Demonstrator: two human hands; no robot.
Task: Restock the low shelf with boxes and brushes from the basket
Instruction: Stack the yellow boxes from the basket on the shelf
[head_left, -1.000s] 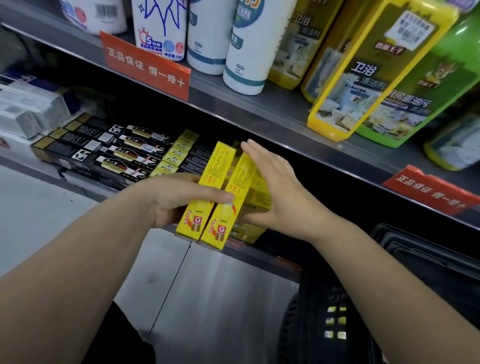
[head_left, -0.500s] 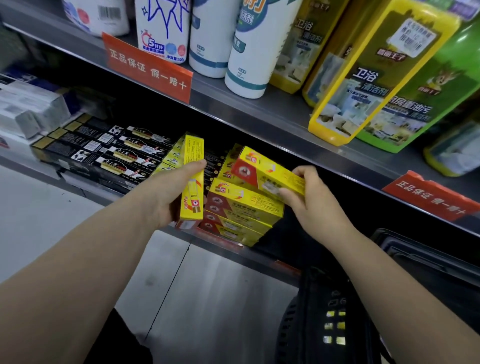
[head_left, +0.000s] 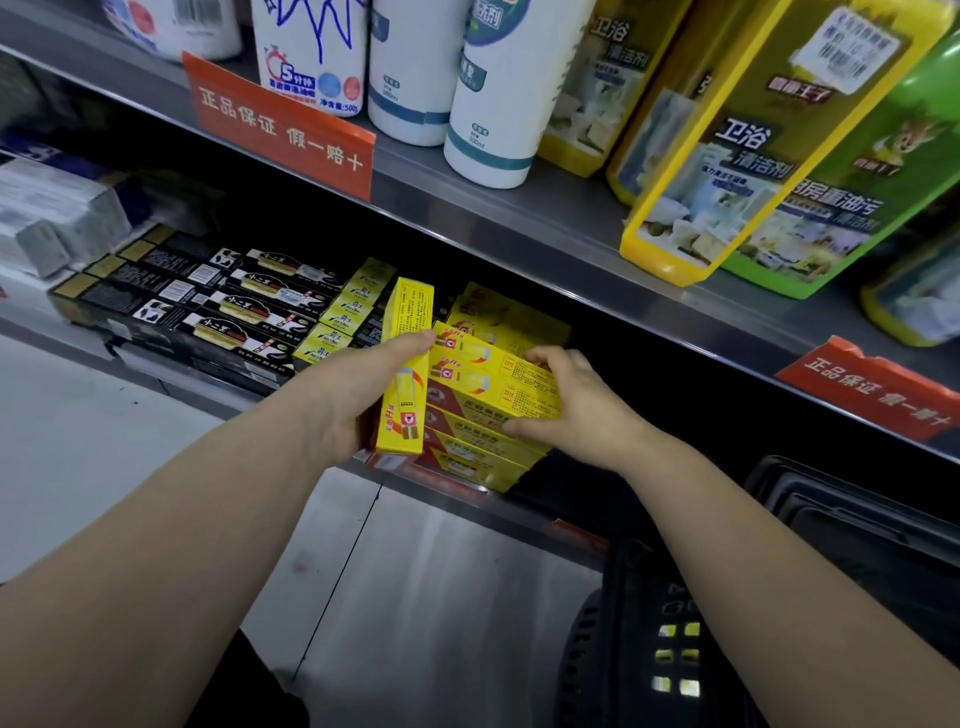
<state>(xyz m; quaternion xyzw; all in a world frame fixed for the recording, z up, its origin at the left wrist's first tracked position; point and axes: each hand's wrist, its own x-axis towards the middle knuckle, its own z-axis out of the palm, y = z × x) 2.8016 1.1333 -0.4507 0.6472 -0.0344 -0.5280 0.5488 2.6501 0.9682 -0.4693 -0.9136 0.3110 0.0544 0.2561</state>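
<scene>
My left hand (head_left: 343, 400) grips a long yellow box (head_left: 406, 364) held upright at the left side of a stack of yellow boxes (head_left: 483, 447) on the low shelf (head_left: 467, 493). My right hand (head_left: 576, 405) holds the top yellow box (head_left: 493, 371) of that stack, fingers over its far edge and thumb under its near right end. The black basket (head_left: 675, 623) sits at the lower right with yellow items showing through its mesh.
Black boxes (head_left: 218, 306) and small yellow-green boxes (head_left: 343, 322) lie left of the stack. White packs (head_left: 52, 223) sit at the far left. The upper shelf carries white bottles (head_left: 498, 88), yellow and green refill bottles (head_left: 769, 140) and red price tags (head_left: 280, 124).
My right hand has lowered its yellow box flat onto the stack. My left hand keeps its upright box close beside the stack.
</scene>
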